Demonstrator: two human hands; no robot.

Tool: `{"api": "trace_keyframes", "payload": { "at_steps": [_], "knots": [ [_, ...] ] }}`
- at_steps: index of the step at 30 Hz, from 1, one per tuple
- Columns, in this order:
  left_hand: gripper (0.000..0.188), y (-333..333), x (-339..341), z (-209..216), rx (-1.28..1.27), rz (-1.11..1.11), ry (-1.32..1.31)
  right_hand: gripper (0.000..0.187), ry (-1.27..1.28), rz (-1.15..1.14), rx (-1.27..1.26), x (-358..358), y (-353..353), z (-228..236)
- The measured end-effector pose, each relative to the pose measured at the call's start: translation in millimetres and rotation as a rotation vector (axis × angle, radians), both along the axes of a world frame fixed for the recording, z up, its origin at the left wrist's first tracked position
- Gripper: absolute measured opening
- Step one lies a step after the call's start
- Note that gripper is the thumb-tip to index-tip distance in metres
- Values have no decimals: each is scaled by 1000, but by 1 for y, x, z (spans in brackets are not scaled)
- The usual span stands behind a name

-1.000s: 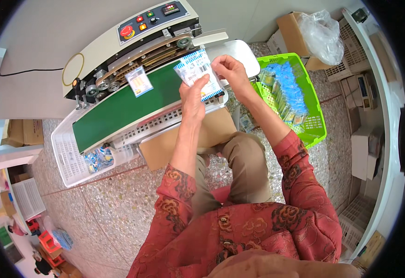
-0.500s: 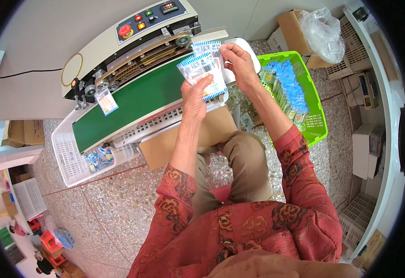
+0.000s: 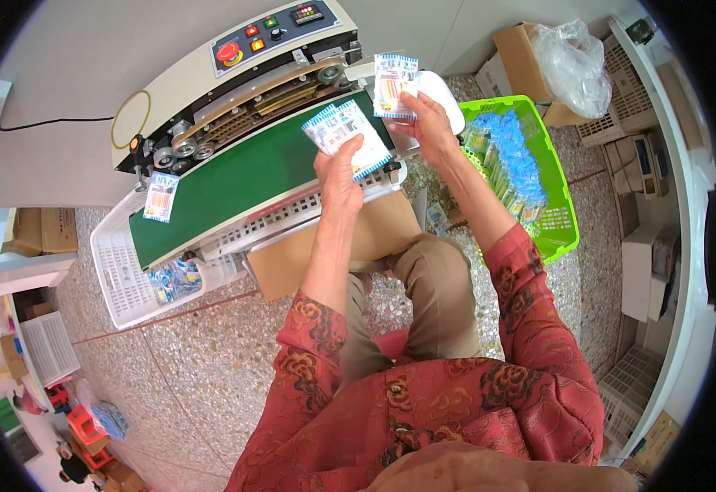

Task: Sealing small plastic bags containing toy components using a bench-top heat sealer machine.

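Observation:
Over the right part of the green conveyor belt [image 3: 243, 176], my left hand [image 3: 341, 176] is closed on a small fan of white-and-blue packets [image 3: 348, 138], thumb on top. My right hand [image 3: 431, 127] pinches a single white-and-blue packet [image 3: 395, 86] by its lower edge, held upright beside the feed end of the band sealing machine [image 3: 243, 90]. The two hands are apart. On the belt's left end lies another packet [image 3: 161, 197], clear of the rollers.
A white basket [image 3: 116, 275] with several packets stands under the belt's left end. To my right is a green crate [image 3: 567, 205] of upright, blue-topped packets. Cardboard [image 3: 374, 230] lies above my knees. Beyond the crate, a box [image 3: 518, 61] holds clear plastic.
My right hand has drawn one packet up and away from the fan in my left hand. The packet on the belt has moved left, out from the rollers.

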State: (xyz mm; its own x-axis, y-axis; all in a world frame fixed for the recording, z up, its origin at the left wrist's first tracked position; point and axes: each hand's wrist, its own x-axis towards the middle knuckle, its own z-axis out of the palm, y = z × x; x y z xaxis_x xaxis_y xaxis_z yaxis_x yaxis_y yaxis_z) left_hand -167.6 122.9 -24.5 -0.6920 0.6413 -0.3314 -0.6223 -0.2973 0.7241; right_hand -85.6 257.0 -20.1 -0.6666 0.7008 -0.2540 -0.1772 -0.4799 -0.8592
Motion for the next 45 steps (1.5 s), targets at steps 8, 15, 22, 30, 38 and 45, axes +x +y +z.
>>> {"api": "trace_keyframes", "payload": {
  "at_steps": [8, 15, 22, 30, 38, 45],
  "knots": [
    [33, 0, 1, 2, -14, -5, 5, 24, -210, -1, 119, -16, 30, -32],
    [34, -2, -3, 1, -1, 7, -7, 21, -242, 50, 147, -41, 17, -32],
    [35, -4, -5, 1, 26, 14, -17, 19, -146, 84, 112, -63, 6, -51],
    [35, -3, -10, 2, -36, 90, 61, 29, -179, 339, 454, -73, -4, -52],
    [35, -5, -8, 7, 3, 7, 110, 22, -45, 271, 354, -26, -24, 7],
    [34, 0, -1, 11, 12, -18, 90, 8, -42, 94, 331, -14, -23, 12]
  ]
}}
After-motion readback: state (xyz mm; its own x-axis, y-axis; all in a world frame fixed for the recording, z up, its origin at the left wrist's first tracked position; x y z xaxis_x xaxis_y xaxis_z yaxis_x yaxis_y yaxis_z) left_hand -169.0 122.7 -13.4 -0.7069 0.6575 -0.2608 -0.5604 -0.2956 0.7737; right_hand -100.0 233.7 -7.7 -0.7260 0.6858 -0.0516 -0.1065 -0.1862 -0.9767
